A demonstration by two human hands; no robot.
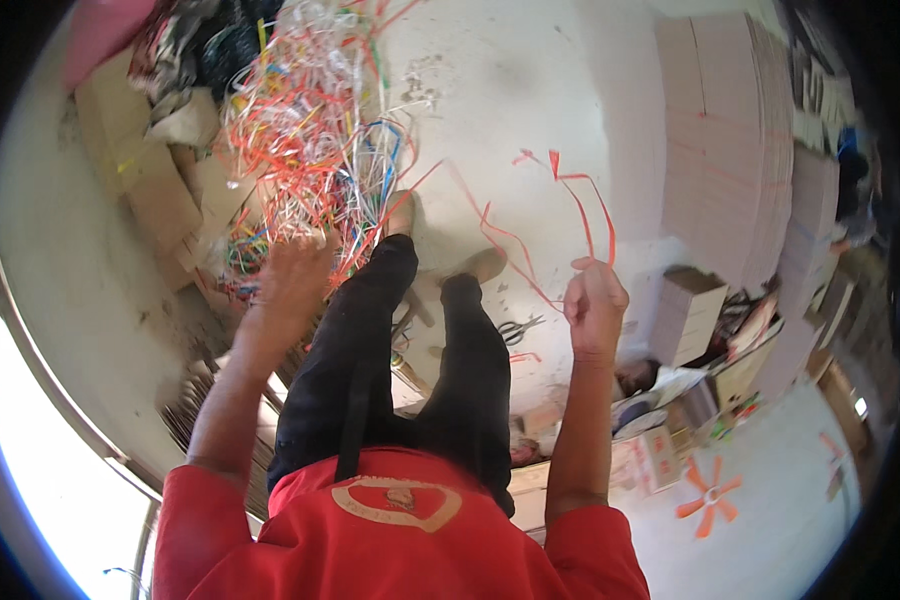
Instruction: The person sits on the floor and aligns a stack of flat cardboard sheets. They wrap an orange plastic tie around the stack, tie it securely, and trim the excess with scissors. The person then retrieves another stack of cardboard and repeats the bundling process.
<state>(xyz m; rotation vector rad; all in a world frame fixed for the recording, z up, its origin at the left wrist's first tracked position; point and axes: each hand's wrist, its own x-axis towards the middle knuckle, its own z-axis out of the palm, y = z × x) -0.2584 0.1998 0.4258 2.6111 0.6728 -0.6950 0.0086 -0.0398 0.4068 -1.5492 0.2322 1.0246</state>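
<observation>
A: Where is the right hand (595, 305), please?
B: It is to the right of the pile of ribbons (305, 140), and somewhat lower. Its fingers are closed together on a red ribbon (611, 235).
A: And how does this red ribbon lie?
B: One part rises above the hand; another part runs in loose bends toward the right side of the pile.
A: What does the left hand (298, 275) do?
B: It is at the lower edge of the pile, and it is blurred. I cannot tell if its fingers are apart or clamped on something.
A: Which things are around?
B: A shoe (401, 213) is just beside the pile, at its right. The dark scissors (519, 330) lie lower right of the pile. A stack of cardboard (720, 140) stands well apart, to the right of the pile.
</observation>
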